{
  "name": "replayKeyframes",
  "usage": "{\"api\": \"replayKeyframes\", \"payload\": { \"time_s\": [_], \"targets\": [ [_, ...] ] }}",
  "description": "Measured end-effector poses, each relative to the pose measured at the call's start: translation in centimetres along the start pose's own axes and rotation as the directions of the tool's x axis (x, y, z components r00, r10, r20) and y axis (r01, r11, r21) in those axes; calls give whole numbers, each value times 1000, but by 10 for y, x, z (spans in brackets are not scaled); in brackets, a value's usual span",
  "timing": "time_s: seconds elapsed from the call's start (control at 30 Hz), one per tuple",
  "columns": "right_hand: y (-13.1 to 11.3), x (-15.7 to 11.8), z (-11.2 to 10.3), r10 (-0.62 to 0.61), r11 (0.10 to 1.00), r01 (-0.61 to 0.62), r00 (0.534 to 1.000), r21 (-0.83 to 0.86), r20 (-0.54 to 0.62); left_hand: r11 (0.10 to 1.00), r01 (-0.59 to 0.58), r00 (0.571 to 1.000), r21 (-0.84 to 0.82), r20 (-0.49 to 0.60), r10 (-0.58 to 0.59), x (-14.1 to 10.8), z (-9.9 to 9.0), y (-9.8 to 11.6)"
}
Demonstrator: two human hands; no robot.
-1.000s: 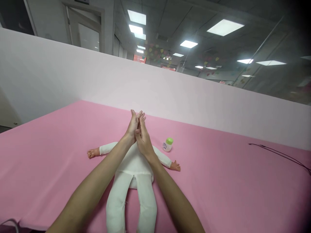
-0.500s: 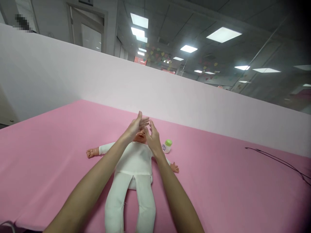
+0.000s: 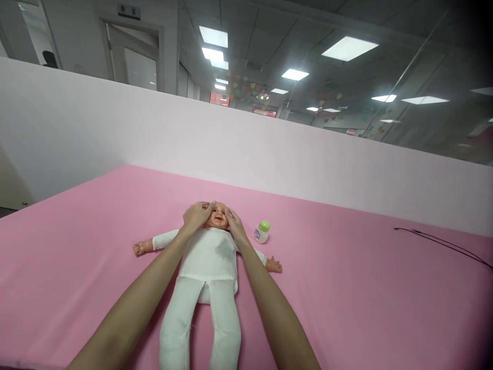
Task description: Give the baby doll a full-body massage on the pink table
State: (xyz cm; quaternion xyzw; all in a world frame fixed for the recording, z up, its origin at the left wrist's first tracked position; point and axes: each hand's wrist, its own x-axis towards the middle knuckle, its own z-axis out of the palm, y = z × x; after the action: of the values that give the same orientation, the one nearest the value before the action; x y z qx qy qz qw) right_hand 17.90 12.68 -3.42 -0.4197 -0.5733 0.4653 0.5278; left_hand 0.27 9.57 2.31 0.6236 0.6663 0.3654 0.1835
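A baby doll (image 3: 208, 254) in a white cloth suit lies on its back on a pink sheet (image 3: 339, 293), its legs toward me. My left hand (image 3: 197, 216) lies flat on the upper left of the doll's plastic head (image 3: 218, 216). My right hand (image 3: 235, 226) rests against the head's other side, fingers along the cheek and temple. Neither hand clearly grips. The doll's smiling face shows between them. A small white bottle with a green cap (image 3: 262, 232) stands a short way right of my right hand, beyond the doll's arm.
A black cord (image 3: 442, 244) lies on the sheet at the right. A white partition (image 3: 231, 154) rises behind the far edge of the sheet. Beyond it are a doorway (image 3: 133, 56) and a glass wall (image 3: 416, 118).
My hands have come apart from their pressed-together position above the doll and moved down onto the sides of its head. The doll's face, covered earlier, now shows. The view has shifted slightly.
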Motion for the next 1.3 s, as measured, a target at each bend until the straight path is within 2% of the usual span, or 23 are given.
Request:
{"api": "replayKeyframes", "payload": {
  "time_s": [0.2,0.43,0.67,0.97,1.3],
  "targets": [
    [-14,-4,-4,75,997,-74,997,22,-12,998,-47,999,30,-8,47,-1,1,-3],
    [-11,-4,-7,132,991,-131,991,34,-28,998,-62,998,16,-6,62,3,2,-11],
    [-13,-6,-9,98,995,-98,995,-34,-15,997,-81,996,-3,27,81,10,2,-20],
    [-21,-5,-13,71,990,-71,997,-125,1,995,-87,996,47,34,86,-2,-3,-6],
    [-17,-5,-12,47,990,-48,999,-132,-8,992,-97,995,75,23,96,9,3,-20]
  ]
}}
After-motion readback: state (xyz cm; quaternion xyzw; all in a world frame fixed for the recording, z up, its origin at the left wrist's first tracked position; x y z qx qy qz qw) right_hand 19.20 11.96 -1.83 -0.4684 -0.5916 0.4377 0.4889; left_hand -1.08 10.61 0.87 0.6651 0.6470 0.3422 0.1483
